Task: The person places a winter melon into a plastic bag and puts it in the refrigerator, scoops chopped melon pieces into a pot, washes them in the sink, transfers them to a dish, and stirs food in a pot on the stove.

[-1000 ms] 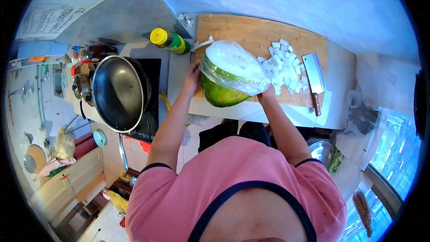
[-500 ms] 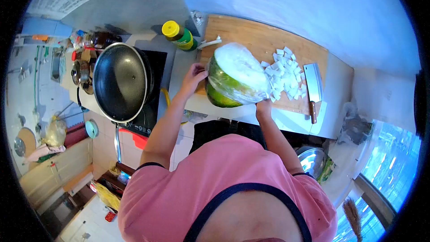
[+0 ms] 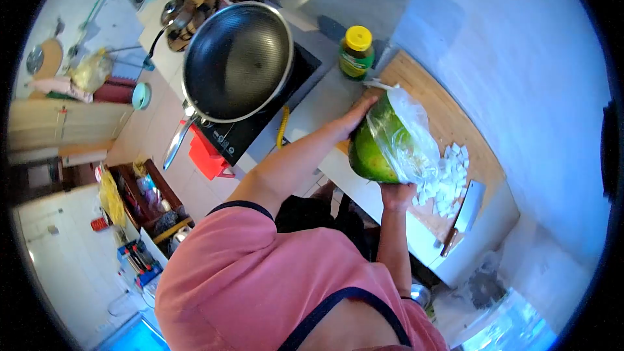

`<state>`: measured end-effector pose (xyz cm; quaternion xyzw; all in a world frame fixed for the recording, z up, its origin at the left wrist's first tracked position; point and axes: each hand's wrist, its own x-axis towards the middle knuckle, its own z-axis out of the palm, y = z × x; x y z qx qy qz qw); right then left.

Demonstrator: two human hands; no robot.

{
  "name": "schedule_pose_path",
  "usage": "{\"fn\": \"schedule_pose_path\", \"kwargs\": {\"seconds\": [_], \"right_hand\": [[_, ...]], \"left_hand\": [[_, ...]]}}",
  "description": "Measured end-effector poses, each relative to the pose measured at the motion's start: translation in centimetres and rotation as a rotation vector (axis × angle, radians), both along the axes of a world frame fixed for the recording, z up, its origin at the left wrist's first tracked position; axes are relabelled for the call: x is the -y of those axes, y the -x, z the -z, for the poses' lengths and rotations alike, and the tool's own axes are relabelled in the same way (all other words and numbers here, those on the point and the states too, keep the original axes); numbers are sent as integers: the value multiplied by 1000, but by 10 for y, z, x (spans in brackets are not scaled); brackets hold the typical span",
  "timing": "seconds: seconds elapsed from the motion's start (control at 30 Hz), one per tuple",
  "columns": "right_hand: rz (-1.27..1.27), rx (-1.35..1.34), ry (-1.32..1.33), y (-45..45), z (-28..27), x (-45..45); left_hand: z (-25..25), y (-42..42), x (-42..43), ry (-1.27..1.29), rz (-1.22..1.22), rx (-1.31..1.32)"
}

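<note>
A large green melon (image 3: 375,153), its pale cut face covered with clear plastic wrap (image 3: 413,138), is held between my two hands over the near edge of the wooden cutting board (image 3: 448,107). My left hand (image 3: 357,116) grips its left side. My right hand (image 3: 397,194) supports it from below at the near end, fingers partly hidden under it. Beside the melon, white diced pieces (image 3: 450,182) lie in a pile on the board. A cleaver (image 3: 467,211) with a wooden handle rests to the right of the pile.
A large black pan (image 3: 239,62) sits on the induction cooker (image 3: 238,136) at the left. A jar with a yellow lid (image 3: 357,52) stands behind the board's left end. Below the counter is a red stool (image 3: 207,156). The wall rises behind the board.
The view has turned toward the left, so the counter now appears slanted. My left hand has gone from light contact to a grip on the melon's side, and the melon is tilted differently.
</note>
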<state>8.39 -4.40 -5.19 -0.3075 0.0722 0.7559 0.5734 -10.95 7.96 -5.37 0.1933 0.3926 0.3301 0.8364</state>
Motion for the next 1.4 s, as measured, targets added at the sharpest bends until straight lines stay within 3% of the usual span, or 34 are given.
{"fn": "schedule_pose_path", "kwargs": {"seconds": [0.17,0.23,0.4,0.47,0.53,0.73,0.9,1.0,1.03,1.07,1.17,1.23,1.4], "right_hand": [[-32,76,-59,-9,-41,14],[-111,338,33,-26,-68,33],[-413,677,-225,-23,-133,75],[-585,704,-384,-2,-159,88],[-773,980,-970,31,-193,110],[-1174,906,-1458,171,-237,166],[-1399,543,-1828,327,-247,254],[-1593,172,-1455,420,-237,319],[-1586,146,-1493,448,-238,342],[-1543,183,-1668,472,-246,361],[-1522,239,-1749,529,-244,397],[-1605,401,-1581,565,-229,402],[-1531,788,-1388,656,-194,375]], "left_hand": [[-34,10,62,-26,-249,-8],[-64,12,103,75,-377,49],[-107,36,209,144,-779,221],[-78,52,262,47,-827,325],[-58,70,309,-82,-847,468],[-78,148,448,-121,-1276,372],[-82,245,590,-147,-1626,256],[-91,306,687,-154,-1785,173],[-96,323,717,-147,-1826,151],[-100,340,741,-146,-1871,125],[-112,390,804,-149,-1975,70],[-114,425,835,-152,-2037,56],[-107,495,884,-106,-2180,38]]}}
